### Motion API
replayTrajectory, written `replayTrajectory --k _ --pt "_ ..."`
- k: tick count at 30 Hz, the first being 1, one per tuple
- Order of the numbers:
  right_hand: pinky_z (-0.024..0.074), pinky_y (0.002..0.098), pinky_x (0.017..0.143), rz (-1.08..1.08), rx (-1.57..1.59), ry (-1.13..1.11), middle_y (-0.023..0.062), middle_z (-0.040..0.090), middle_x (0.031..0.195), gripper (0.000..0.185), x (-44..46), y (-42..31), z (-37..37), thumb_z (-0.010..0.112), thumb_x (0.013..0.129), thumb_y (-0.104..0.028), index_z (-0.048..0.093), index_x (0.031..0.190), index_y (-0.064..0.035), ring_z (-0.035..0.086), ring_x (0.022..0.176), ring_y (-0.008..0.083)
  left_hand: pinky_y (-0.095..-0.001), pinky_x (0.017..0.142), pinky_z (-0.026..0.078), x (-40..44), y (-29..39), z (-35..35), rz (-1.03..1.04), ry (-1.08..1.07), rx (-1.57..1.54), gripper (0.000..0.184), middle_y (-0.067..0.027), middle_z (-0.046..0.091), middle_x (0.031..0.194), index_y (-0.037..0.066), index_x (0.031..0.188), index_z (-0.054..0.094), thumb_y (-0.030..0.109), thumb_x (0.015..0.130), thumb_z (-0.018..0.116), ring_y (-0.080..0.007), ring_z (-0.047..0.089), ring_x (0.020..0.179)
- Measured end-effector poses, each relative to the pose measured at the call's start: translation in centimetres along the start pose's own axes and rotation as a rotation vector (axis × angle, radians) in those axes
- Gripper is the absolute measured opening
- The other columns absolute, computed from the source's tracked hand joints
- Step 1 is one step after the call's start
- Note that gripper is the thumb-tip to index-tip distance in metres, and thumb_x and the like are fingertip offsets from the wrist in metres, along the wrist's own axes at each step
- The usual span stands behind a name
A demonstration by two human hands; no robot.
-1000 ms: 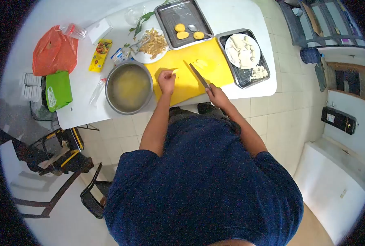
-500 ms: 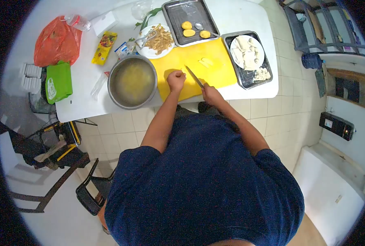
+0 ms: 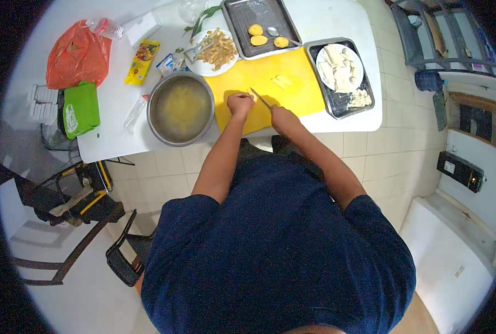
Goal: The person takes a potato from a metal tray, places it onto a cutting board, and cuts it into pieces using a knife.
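Note:
In the head view, my right hand (image 3: 284, 118) is wrapped round the handle of a knife (image 3: 261, 99), its blade pointing up and left over the yellow cutting board (image 3: 306, 103). My left hand (image 3: 240, 104) is closed on the board just left of the blade. Its fingertips pinch a small pale-yellow potato piece (image 3: 252, 94), partly hidden by the fingers, with the knife tip right beside it. Several cut potato strips (image 3: 282, 82) lie on the board beyond the knife.
A big metal pot (image 3: 208, 108) of cloudy yellowish liquid stands left of the board. Behind are a plate of brown strips (image 3: 219, 51) and a tray (image 3: 242, 19) with potato pieces and a spoon. On the right, a dark tray (image 3: 337, 106) bears a plate of pale pieces (image 3: 345, 75).
The knife has shifted slightly left, its blade now closer to my left fingertips and the potato piece. My right hand has moved a little left and up. The view has shifted slightly.

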State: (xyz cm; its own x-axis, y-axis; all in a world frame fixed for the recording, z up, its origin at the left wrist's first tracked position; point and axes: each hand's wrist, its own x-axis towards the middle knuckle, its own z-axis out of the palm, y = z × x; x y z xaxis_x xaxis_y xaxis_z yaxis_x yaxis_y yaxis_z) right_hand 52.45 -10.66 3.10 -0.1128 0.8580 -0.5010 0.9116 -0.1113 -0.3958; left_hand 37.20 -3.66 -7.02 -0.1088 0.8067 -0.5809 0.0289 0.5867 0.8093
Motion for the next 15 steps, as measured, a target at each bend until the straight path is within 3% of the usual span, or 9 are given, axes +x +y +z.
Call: replayTrajectory --k 15 --pt "0.0534 0.048 0.071 0.041 -0.014 -0.047 0.0272 0.065 0.087 0.016 -0.1 -2.0 -2.0 0.052 0.081 -0.007 0.06 0.089 0.0044 0.066 0.082 0.0397 -0.0304 0.047 0.052 1.0 0.5 0.2 -0.098 0.008 0.024 0.004 -0.0145 0.065 0.068 -0.005 0.072 0.063 -0.004 0.076 0.064 -0.0212 0.063 0.054"
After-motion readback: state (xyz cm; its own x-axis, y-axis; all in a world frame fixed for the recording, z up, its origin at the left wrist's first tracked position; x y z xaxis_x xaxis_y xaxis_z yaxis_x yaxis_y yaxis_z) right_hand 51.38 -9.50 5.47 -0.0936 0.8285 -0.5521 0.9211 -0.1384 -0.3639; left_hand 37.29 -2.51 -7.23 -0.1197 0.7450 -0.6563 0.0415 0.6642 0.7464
